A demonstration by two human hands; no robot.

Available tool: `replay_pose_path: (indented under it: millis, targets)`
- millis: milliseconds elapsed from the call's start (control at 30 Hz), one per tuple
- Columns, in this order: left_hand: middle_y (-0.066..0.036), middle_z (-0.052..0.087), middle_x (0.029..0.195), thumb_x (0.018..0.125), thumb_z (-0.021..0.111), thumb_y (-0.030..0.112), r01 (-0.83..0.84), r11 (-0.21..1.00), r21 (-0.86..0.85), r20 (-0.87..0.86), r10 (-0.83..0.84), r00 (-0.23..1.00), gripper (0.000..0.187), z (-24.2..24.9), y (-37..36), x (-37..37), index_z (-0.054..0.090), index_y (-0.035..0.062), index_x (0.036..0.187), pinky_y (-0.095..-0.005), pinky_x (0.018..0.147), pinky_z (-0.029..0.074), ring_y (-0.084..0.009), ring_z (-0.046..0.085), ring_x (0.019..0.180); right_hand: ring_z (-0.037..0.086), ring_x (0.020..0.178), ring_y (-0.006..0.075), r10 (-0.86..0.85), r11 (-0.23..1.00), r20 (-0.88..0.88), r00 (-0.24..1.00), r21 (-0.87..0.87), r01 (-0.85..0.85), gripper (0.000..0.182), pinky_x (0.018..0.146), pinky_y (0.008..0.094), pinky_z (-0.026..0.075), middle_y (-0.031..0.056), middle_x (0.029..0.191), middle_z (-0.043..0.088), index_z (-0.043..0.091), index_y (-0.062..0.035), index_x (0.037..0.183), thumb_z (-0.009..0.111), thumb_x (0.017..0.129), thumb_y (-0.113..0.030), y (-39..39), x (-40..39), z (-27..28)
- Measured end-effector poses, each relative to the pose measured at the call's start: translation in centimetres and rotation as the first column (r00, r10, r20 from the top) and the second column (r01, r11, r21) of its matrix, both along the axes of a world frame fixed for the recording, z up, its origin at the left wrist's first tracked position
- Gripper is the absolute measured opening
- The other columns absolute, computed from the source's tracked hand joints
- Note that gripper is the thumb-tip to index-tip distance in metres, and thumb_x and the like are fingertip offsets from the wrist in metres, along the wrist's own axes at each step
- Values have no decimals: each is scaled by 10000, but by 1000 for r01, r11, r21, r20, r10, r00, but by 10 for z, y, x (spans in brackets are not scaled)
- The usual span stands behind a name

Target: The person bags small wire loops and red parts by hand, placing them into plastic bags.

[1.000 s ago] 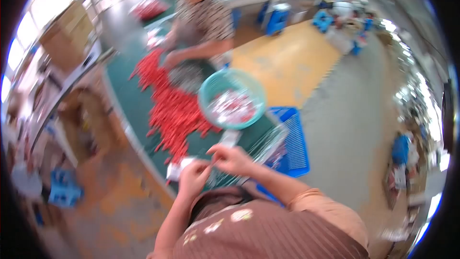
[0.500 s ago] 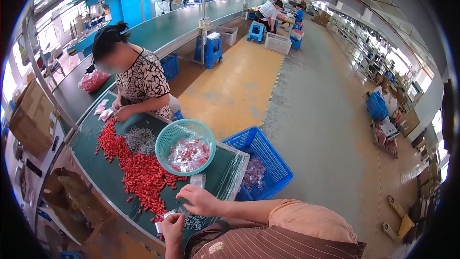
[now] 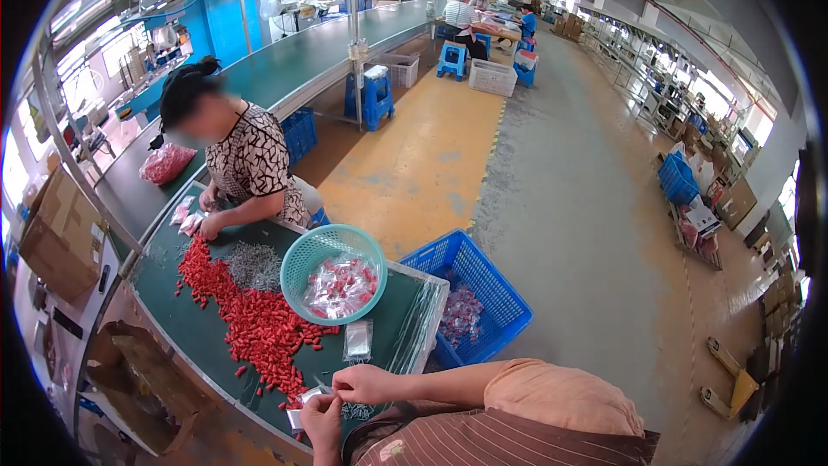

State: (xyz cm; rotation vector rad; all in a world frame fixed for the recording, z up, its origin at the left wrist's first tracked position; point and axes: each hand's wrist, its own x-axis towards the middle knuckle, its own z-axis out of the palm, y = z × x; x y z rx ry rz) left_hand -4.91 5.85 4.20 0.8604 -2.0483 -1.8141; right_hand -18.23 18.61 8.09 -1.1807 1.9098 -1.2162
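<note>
My left hand is at the table's near edge, its fingers pinched at small clear plastic bags that show beside it. My right hand meets it, thumb and fingertips pressed together; whatever lies between them is too small to make out. Just beyond the hands spreads a heap of red plastic plugs. Some grey screws lie partly hidden under my right wrist. A stack of clear bags rests above my right hand, near a green basket of filled packets.
Across the table a co-worker handles small bags beside a pile of grey screws. A blue crate holding packets stands at the table's right end. A cardboard box is at the left.
My right hand has lowered to meet my left hand, and its fingers have closed. The bag stack beneath the basket is now more fully visible. The whole view has shifted slightly.
</note>
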Motion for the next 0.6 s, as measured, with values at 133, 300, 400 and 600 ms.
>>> replay_pose_path:
  millis: [133, 300, 400, 600]
  targets:
    - [-29, 621, 685, 793, 699, 8, 21, 976, 215, -69, -6, 998, 84, -2, 0, 1, 619, -1, 770, -214, 576, 438, -80, 562, 615, 605, 688, 237, -19, 1000, 75, 997, 20, 18, 169, 634, 350, 470, 127, 757, 628, 598, -1, 863, 615, 793, -154, 2, 0, 3]
    - [-15, 591, 670, 805, 690, 8, 17, 902, 431, -149, 52, 987, 113, 3, 4, 6, 587, 34, 767, -210, 537, 405, -80, 523, 564, 578, 670, 175, -158, 987, 141, 977, 25, 156, 154, 626, 320, 466, 99, 731, 615, 601, -7, 854, 620, 785, -143, 4, 3, -6]
    - [-13, 586, 671, 809, 688, 5, -19, 878, 478, -144, 100, 985, 124, 2, 0, 13, 579, 43, 765, -206, 534, 402, -81, 519, 561, 573, 684, 162, -153, 987, 174, 973, -19, 159, 149, 646, 309, 470, 99, 735, 612, 608, -12, 870, 623, 794, -139, 11, -9, -10]
    - [-23, 602, 683, 802, 689, -16, -32, 956, 293, -77, 57, 995, 127, 5, 14, 6, 580, 40, 767, -198, 543, 408, -76, 538, 582, 619, 717, 202, 20, 1000, 247, 969, -25, -14, 184, 676, 320, 489, 119, 774, 653, 628, 12, 901, 625, 801, -142, 7, 3, 5]
